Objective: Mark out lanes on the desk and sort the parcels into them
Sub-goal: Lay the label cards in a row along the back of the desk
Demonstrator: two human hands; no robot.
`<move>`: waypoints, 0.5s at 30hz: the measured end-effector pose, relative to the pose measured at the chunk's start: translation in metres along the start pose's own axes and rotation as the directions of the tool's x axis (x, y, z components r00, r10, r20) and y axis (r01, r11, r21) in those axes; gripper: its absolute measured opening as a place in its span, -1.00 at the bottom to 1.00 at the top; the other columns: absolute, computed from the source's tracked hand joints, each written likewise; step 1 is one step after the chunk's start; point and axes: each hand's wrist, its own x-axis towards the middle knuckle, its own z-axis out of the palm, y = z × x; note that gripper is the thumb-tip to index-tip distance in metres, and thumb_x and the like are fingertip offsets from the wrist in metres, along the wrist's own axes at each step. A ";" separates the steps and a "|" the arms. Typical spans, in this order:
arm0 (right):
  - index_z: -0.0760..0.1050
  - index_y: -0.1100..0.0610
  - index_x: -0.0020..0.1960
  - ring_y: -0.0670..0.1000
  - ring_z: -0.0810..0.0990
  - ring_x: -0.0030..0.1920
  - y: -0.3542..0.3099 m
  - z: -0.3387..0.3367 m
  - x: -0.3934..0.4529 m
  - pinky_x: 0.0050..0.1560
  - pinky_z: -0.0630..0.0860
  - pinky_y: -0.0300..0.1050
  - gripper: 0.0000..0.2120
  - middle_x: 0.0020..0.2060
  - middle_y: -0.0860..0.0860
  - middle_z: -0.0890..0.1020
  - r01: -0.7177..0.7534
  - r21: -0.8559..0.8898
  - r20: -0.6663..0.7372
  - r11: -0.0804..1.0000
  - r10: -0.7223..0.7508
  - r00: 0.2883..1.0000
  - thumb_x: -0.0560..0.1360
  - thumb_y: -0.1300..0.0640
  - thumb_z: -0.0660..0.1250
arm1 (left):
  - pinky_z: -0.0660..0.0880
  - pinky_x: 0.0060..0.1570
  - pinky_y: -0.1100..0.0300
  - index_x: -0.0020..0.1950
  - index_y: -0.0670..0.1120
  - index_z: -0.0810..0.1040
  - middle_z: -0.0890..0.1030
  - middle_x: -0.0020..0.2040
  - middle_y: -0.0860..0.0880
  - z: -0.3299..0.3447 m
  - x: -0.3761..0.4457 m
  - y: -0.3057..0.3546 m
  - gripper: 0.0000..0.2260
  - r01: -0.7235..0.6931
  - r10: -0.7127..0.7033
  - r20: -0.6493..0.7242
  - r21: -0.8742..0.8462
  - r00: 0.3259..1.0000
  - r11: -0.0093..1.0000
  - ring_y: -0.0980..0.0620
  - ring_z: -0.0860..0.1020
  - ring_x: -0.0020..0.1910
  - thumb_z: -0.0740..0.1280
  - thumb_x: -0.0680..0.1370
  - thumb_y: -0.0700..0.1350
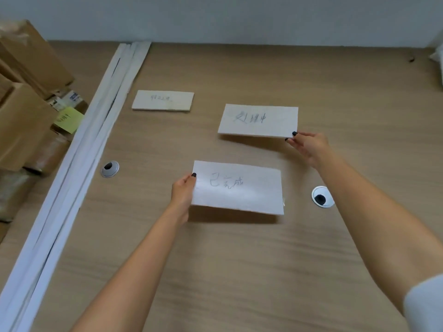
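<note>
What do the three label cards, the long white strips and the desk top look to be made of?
Label cards: matte white paper or thin card, probably; handwriting on them, and the two that are held stay flat.
White strips: stiff, smooth white slats, plastic or painted wood; cannot tell which.
Desk top: wood-grain laminate, likely, with an even printed-looking grain and low sheen.

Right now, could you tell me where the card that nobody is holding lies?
In the head view, the loose card lies flat on the desk, far left, beside the white strips.
</note>
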 end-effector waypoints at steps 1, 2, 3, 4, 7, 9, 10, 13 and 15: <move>0.42 0.31 -0.13 -0.02 0.62 -0.39 0.000 0.005 0.012 -0.25 0.61 -0.28 -0.89 -0.02 0.19 0.51 -0.001 -0.002 -0.018 1.000 0.001 1.000 0.52 0.46 0.21 | 0.44 -0.20 0.15 -0.06 -0.10 0.54 0.58 -0.10 -0.11 0.002 0.008 0.002 -0.82 -0.005 0.005 0.002 0.004 1.000 1.000 -0.07 0.51 -0.11 0.15 0.61 -0.20; 0.40 0.28 -0.18 -0.02 0.61 -0.39 0.001 0.010 0.025 -0.27 0.61 -0.29 -0.84 -0.02 0.19 0.50 0.002 0.010 -0.023 1.000 -0.002 1.000 0.52 0.47 0.20 | 0.45 -0.19 0.15 -0.02 -0.10 0.54 0.58 -0.08 -0.12 0.004 0.016 0.004 -0.83 -0.007 0.007 0.009 0.007 1.000 1.000 -0.06 0.52 -0.12 0.15 0.61 -0.20; 0.38 0.26 -0.19 -0.01 0.60 -0.34 0.001 0.014 0.035 -0.29 0.61 -0.29 -0.82 -0.05 0.18 0.49 0.003 0.020 -0.027 1.000 -0.002 1.000 0.52 0.47 0.20 | 0.46 -0.20 0.17 -0.01 -0.10 0.54 0.59 -0.08 -0.10 0.006 0.022 0.005 -0.83 -0.007 0.007 0.018 0.005 1.000 1.000 -0.04 0.54 -0.15 0.15 0.61 -0.19; 0.38 0.25 -0.20 0.01 0.57 -0.28 0.001 0.019 0.045 -0.29 0.61 -0.28 -0.81 -0.09 0.16 0.50 0.005 0.034 -0.026 0.999 -0.004 1.000 0.52 0.47 0.20 | 0.47 -0.21 0.19 -0.01 -0.08 0.55 0.60 -0.10 -0.08 0.010 0.028 0.007 -0.83 -0.007 0.007 0.027 -0.007 1.000 1.000 -0.01 0.55 -0.18 0.15 0.61 -0.18; 0.37 0.25 -0.22 0.03 0.54 -0.24 -0.002 0.032 0.070 -0.22 0.62 -0.22 -0.80 -0.18 0.12 0.48 0.019 0.029 -0.024 0.999 -0.018 1.000 0.50 0.48 0.21 | 0.53 -0.26 0.25 -0.03 -0.08 0.56 0.62 -0.13 -0.04 0.019 0.043 0.007 -0.80 0.004 -0.001 0.048 -0.059 0.999 0.998 0.05 0.57 -0.23 0.14 0.62 -0.19; 0.37 0.25 -0.23 0.03 0.55 -0.25 -0.004 0.038 0.082 -0.19 0.62 -0.21 -0.80 -0.20 0.10 0.50 0.032 -0.012 -0.033 0.999 -0.032 0.999 0.49 0.47 0.24 | 0.53 -0.22 0.22 0.06 -0.13 0.55 0.62 -0.08 -0.07 0.025 0.049 0.006 -0.80 0.014 -0.008 0.075 -0.074 0.997 0.997 0.01 0.58 -0.17 0.13 0.62 -0.20; 0.38 0.25 -0.24 0.03 0.56 -0.26 -0.004 0.039 0.088 -0.19 0.63 -0.22 -0.81 -0.20 0.10 0.50 0.044 -0.031 -0.040 0.999 -0.045 0.998 0.49 0.46 0.25 | 0.53 -0.21 0.20 0.12 -0.14 0.54 0.61 -0.05 -0.08 0.027 0.050 0.006 -0.79 0.018 -0.012 0.081 -0.075 0.997 0.997 0.00 0.58 -0.15 0.12 0.62 -0.20; 0.41 0.25 -0.22 0.02 0.60 -0.29 -0.004 0.039 0.098 -0.24 0.63 -0.25 -0.84 -0.18 0.09 0.54 0.059 -0.088 -0.058 0.994 -0.064 0.996 0.46 0.44 0.30 | 0.53 -0.27 0.24 0.12 -0.12 0.55 0.63 -0.06 -0.06 0.032 0.052 0.003 -0.77 0.028 -0.023 0.079 -0.056 0.997 0.998 0.01 0.58 -0.17 0.12 0.60 -0.22; 0.44 0.26 -0.14 -0.01 0.62 -0.36 -0.003 0.036 0.100 -0.26 0.62 -0.26 -0.90 -0.18 0.07 0.56 0.070 -0.151 -0.061 0.986 -0.080 0.995 0.46 0.39 0.33 | 0.54 -0.31 0.28 0.03 -0.07 0.58 0.65 -0.11 -0.01 0.033 0.050 0.003 -0.77 0.034 -0.031 0.071 -0.042 0.997 0.999 0.05 0.61 -0.21 0.13 0.59 -0.22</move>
